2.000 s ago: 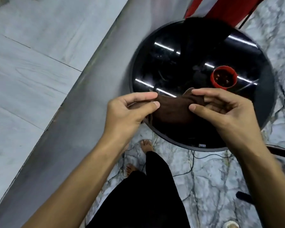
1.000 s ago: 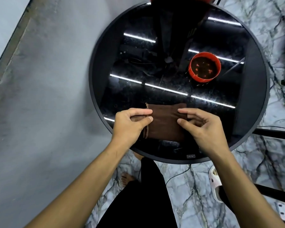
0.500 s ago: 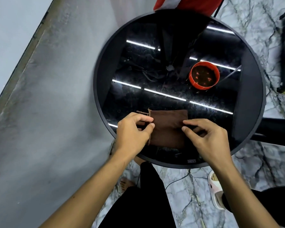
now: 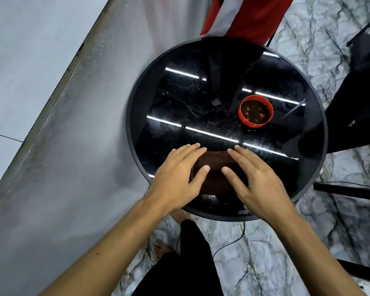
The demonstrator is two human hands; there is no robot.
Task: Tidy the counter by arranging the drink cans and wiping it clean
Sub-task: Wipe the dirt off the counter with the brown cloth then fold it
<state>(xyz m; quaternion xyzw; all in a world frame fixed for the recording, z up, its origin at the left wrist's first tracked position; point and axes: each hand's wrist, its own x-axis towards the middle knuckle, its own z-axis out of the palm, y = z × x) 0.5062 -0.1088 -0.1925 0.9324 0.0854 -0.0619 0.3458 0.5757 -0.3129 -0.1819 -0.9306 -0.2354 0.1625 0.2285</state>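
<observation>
Now both palms flat, fingers spread, nothing pinched: left hand (image 4: pixel 175 178) and right hand (image 4: pixel 259 182) press folded dark brown cloth (image 4: pixel 215 173) onto round black glass tabletop (image 4: pixel 141 129) near its front edge. Half second ago fingertips pinched cloth edges; folding looks finished, wiping likely next. Small red round container (image 4: pixel 255 113) sits toward right rear. Cloth mostly covered by hands. No drink cans visible.

left hand (image 4: pixel 175 178) flat, fingers spread, right hand (image 4: pixel 259 182) likewise
</observation>
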